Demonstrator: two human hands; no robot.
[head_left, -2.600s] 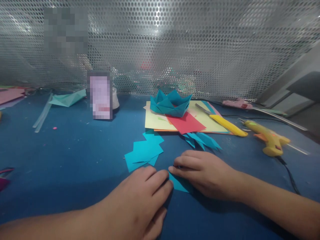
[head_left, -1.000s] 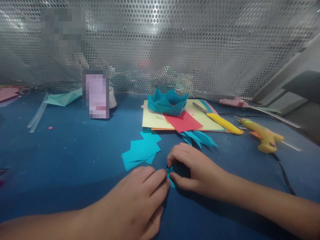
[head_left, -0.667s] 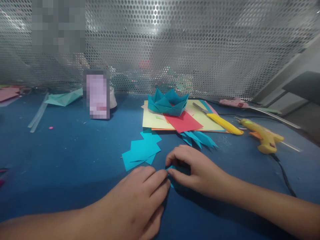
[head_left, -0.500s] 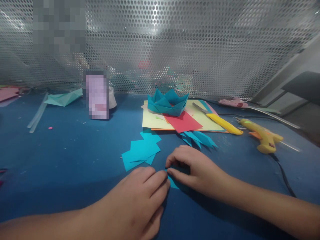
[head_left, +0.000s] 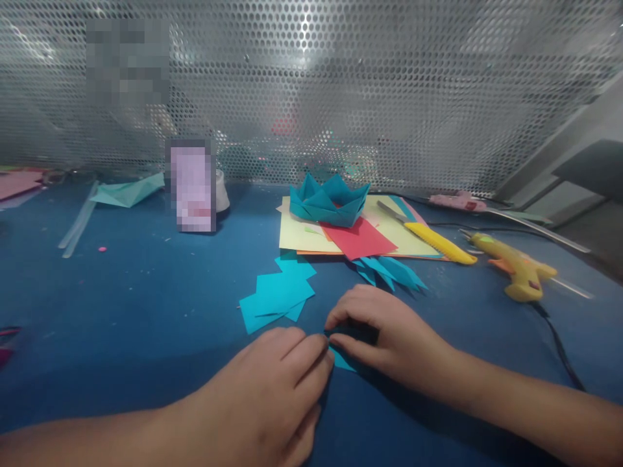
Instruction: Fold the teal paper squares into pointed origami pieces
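Note:
Between my hands lies a small piece of blue paper [head_left: 343,360], mostly covered by fingers. My left hand [head_left: 282,389] is curled, its fingertips pressed at the paper's left side. From the right, my right hand [head_left: 384,327] pinches at the paper's upper edge with thumb and bent forefinger. Just beyond my left hand are several flat blue paper squares [head_left: 282,292], overlapping in a loose pile. Folded blue paper pieces [head_left: 389,271] with pointed ends lie past my right hand. A folded blue paper ring with peaks [head_left: 328,202] rests on stacked coloured sheets.
A red sheet [head_left: 359,239] and a yellow utility knife [head_left: 440,242] lie on the cream paper [head_left: 302,240]. To the right is a yellow glue gun [head_left: 516,263] with a black cord. A blurred-out upright phone-like object [head_left: 192,188] stands left, before a perforated metal panel [head_left: 253,78].
The whole view has shifted slightly, so everything appears a little further right. Both hands stay at the small blue paper, with barely any change in grip.

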